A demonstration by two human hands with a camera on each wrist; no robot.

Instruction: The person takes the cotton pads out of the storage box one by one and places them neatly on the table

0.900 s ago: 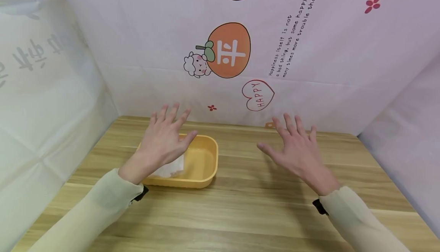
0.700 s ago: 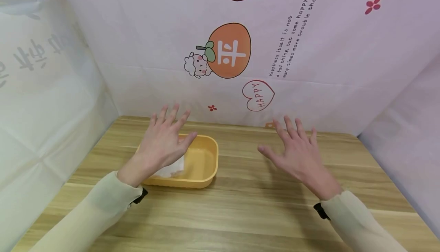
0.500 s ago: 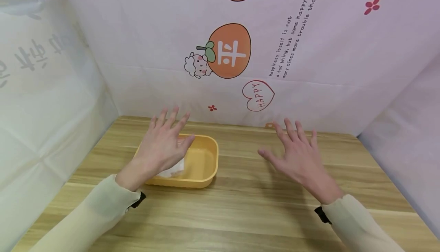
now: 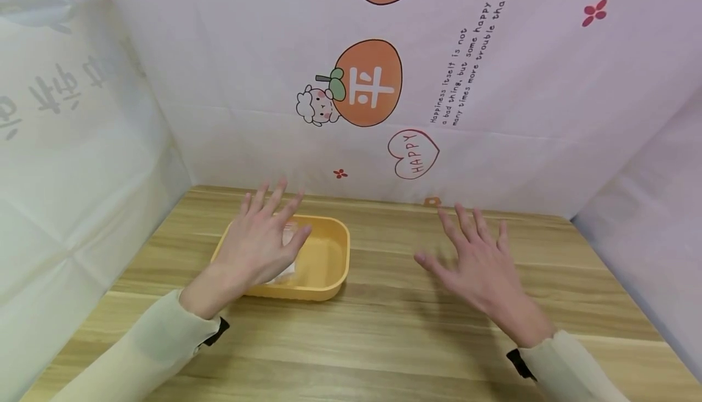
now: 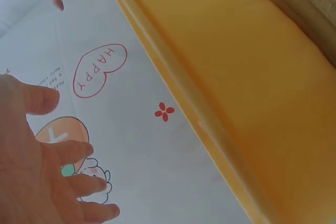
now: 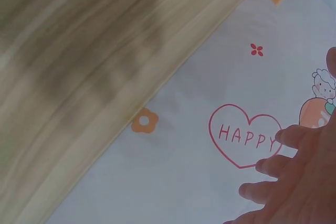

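My left hand hovers with spread fingers over the left part of a yellow rectangular tray. Part of a white packet with reddish print shows in that tray; the hand hides the rest of it. In the left wrist view the tray's outer wall stands close by, and the left hand holds nothing. To the right, my right hand is over the bare wood with fingers apart and nothing in its grasp. In the right wrist view the right hand appears against the printed sheet.
A wood-grain table carries the tray at its back left. White printed sheets rise as a back wall, a left wall and a right wall around it.
Both hands have come slightly lower and nearer in the head view, fingers still spread. The left sleeve has drawn back a little. The tray stays in place.
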